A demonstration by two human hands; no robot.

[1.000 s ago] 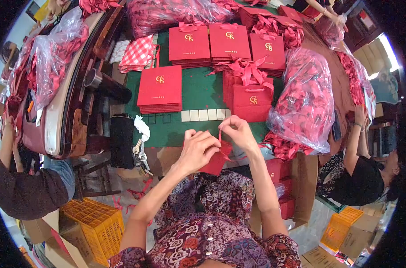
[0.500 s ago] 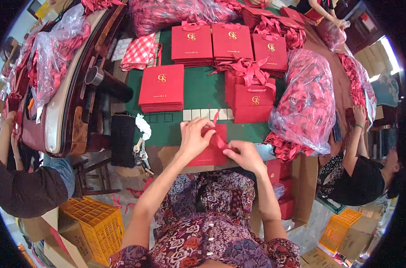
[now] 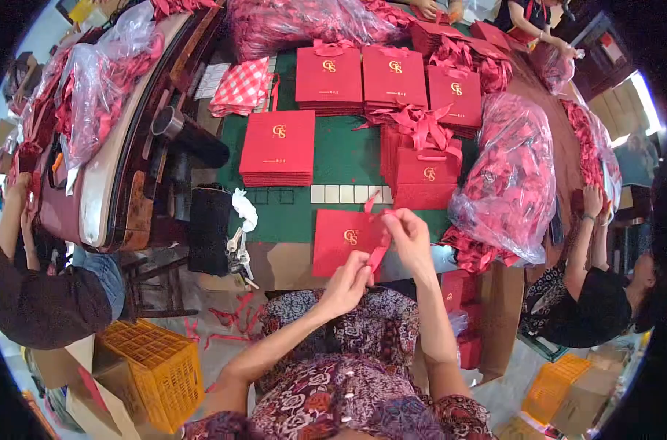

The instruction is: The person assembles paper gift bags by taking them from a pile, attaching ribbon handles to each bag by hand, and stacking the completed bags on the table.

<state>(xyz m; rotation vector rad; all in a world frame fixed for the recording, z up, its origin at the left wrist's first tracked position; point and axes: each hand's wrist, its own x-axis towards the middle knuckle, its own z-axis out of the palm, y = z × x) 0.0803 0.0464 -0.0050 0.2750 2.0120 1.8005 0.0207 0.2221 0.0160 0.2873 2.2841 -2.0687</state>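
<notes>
A flat red paper bag (image 3: pixel 337 238) with gold print lies at the table's near edge in front of me. A red ribbon (image 3: pixel 378 257) stretches along its right side between my two hands. My left hand (image 3: pixel 346 286) is closed in a pinch on the ribbon's lower end, just below the bag's bottom edge. My right hand (image 3: pixel 412 243) pinches the same ribbon higher up, by the bag's upper right corner. A short ribbon piece (image 3: pixel 371 200) sticks up past the bag's top edge.
Beyond stand a stack of red bags (image 3: pixel 277 150) and ribboned bags (image 3: pixel 426 180). A plastic sack of ribbons (image 3: pixel 511 176) is at right. Keys (image 3: pixel 238 257) and a black pouch (image 3: pixel 210 231) lie left. Co-workers sit at both sides; an orange crate (image 3: pixel 157 367) stands on the floor.
My left hand has moved down and right, from the bag's top to below its bottom edge. My right hand has risen slightly. The ribbon now runs between them, and the bag's print shows.
</notes>
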